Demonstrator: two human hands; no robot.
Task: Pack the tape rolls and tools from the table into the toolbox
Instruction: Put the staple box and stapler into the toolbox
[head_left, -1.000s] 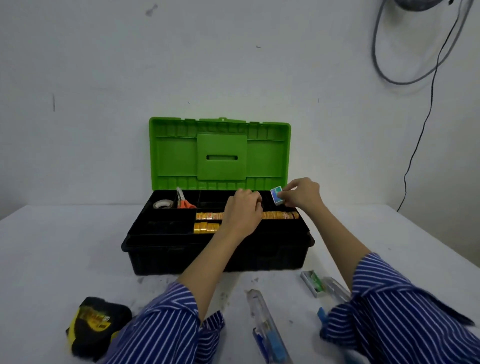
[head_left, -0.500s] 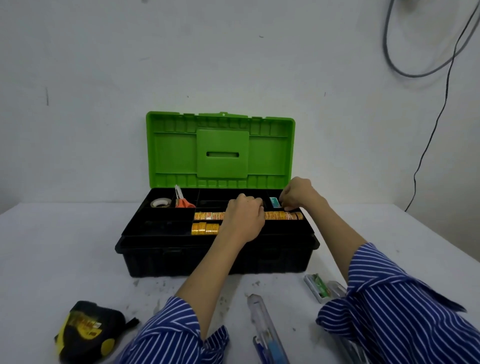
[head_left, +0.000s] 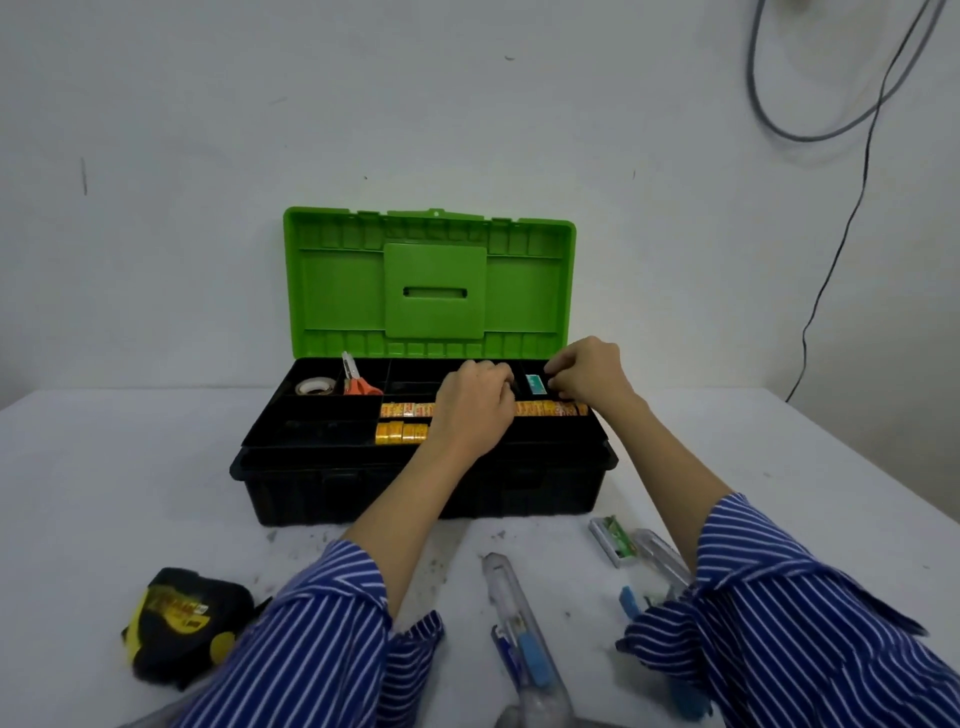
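Right hand fingertips seat small teal box in toolbox rear compartment; left hand, curled, contents hidden (grip unclear), over yellow tape rolls. Tape measure awaits on desk.

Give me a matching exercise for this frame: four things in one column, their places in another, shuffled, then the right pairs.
Things:
1. scissors
2. tape measure
3. clear tape roll
4. teal box

Places:
A. table, front left
B. tray, back-left corner compartment
C. tray, back right, by the right hand
D. tray, compartment just right of the tape roll

Pairs: 1-D, 2-A, 3-B, 4-C
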